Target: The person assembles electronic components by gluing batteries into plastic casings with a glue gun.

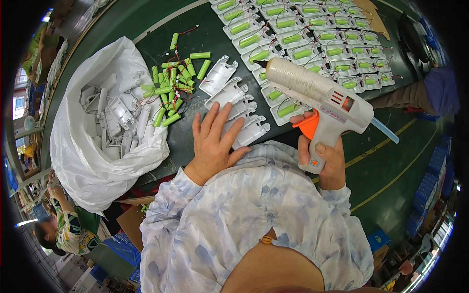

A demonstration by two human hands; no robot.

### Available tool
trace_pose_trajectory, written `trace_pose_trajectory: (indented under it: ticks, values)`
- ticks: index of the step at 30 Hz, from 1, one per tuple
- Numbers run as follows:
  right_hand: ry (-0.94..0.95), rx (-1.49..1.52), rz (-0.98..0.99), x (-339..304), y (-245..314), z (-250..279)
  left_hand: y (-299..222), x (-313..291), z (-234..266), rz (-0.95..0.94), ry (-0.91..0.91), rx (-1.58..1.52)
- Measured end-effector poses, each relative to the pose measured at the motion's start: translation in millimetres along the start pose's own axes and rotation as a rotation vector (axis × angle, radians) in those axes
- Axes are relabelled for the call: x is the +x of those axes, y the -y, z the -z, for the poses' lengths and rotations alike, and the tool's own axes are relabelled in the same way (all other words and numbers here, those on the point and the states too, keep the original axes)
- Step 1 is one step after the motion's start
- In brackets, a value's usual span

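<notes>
My right hand (333, 163) grips a hot glue gun (337, 100) by its handle, a finger at the orange trigger. The gun's wrapped barrel points left and away from me, its dark nozzle over the shells. A bluish glue stick (386, 130) sticks out of its back end. My left hand (209, 146) lies with fingers spread, fingertips touching a row of overlapping white plastic shells (238, 105). Beyond that hand is a loose heap of green battery cells (172, 78) with red and black wires.
At the left, a white plastic bag (73, 132) gapes around more white shells. Several rows of shells holding green cells (303, 52) cover the far right of the dark table (151, 51). Another person (73, 227) is at the lower left; someone's sleeved arm (410, 99) rests at the right.
</notes>
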State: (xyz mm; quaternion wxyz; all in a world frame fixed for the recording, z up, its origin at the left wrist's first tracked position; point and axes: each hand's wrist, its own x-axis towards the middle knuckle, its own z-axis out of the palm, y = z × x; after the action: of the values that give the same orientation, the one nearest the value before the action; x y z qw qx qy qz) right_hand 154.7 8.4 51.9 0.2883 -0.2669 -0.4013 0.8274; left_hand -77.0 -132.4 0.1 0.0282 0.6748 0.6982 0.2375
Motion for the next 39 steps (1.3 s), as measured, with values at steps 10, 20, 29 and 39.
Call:
trace_pose_trajectory:
  ticks: [10, 20, 29, 39]
  values:
    - [0.014, 0.000, 0.022, 6.2, -2.6, -2.4, 2.8, 7.0, -8.3, 0.005, 0.049, 0.057]
    - [0.017, 0.004, 0.011, 10.9, -1.2, -2.9, 23.3, 39.2, 5.0, 0.051, 0.074, 0.144]
    - [-0.012, -0.001, -0.003, 12.2, -1.7, -1.5, 4.4, 25.0, -1.8, 0.064, 0.064, 0.040]
    - [-0.002, 0.004, -0.003, 13.5, -4.1, -2.5, 7.2, 31.0, 0.2, 0.057, 0.077, 0.056]
